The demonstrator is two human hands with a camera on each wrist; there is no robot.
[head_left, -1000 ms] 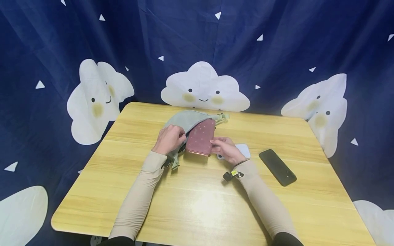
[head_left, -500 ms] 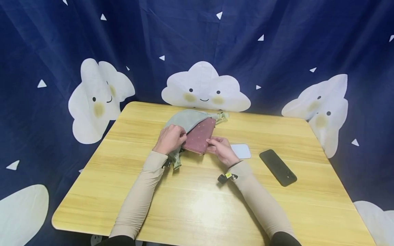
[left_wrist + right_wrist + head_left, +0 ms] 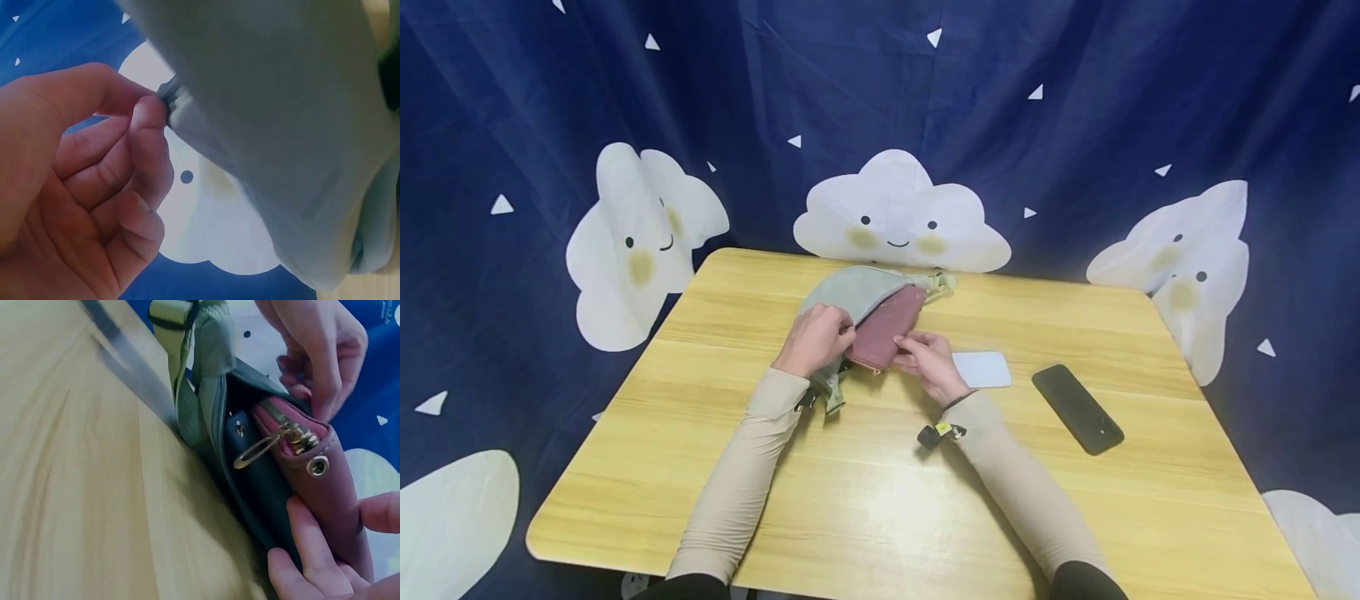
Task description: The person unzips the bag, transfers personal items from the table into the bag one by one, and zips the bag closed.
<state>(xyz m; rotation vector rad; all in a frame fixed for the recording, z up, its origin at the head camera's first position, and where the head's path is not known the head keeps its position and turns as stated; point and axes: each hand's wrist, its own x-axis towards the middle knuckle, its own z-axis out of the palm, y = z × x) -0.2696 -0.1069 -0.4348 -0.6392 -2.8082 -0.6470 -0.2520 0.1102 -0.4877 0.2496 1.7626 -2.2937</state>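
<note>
A pale green waist bag (image 3: 859,292) lies toward the back of the table with its zipped mouth agape. My left hand (image 3: 815,340) pinches the edge of that mouth between thumb and forefinger, seen closely in the left wrist view. Partway inside the bag is a dusty-pink wallet (image 3: 891,329), its gold zip pull (image 3: 253,453) hanging out. My right hand (image 3: 934,365) holds the wallet's near side, thumb on one face and fingers on the other. Beside the wallet, a dark item (image 3: 259,469) with a metal fitting shows in the bag; its kind is unclear.
On the wooden table (image 3: 865,492), a white phone (image 3: 983,369) lies just right of my right hand. A black phone (image 3: 1077,408) rests farther right. The bag's strap (image 3: 832,392) trails by my left wrist. A dark blue curtain (image 3: 880,83) hangs behind the table.
My right hand has moved left with the wallet, which sits deeper in the bag and tilts more. More of the white phone is uncovered. My left hand stays at the bag's edge.
</note>
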